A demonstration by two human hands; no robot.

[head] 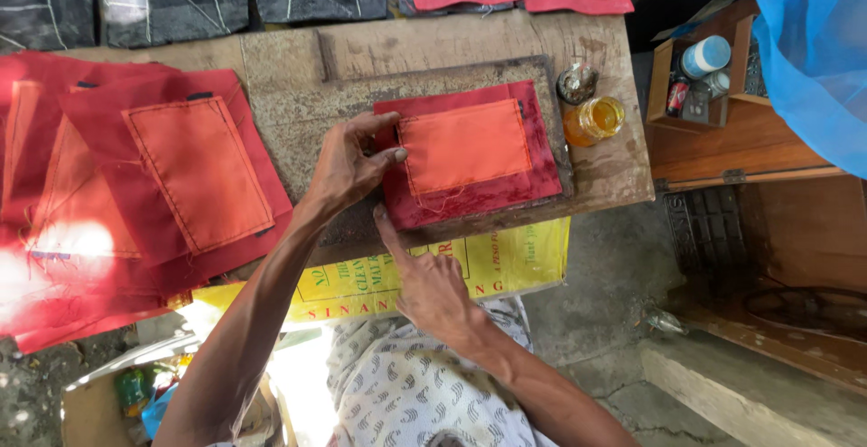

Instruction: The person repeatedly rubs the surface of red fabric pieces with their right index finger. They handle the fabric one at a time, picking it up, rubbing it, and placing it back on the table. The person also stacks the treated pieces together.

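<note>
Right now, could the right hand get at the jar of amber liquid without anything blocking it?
Probably yes. The right hand rests at the red cloth piece's near-left corner; the jar stands uncovered just past the cloth's right edge, with only flat fabric lying between.

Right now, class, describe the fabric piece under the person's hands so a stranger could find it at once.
Start at the worn wooden table, then its dark rectangular slab. On it lies a dark red cloth with an orange patch, touched by the left hand and right hand. Unlike the red stack to the left, it lies alone beside a small amber jar.
</note>
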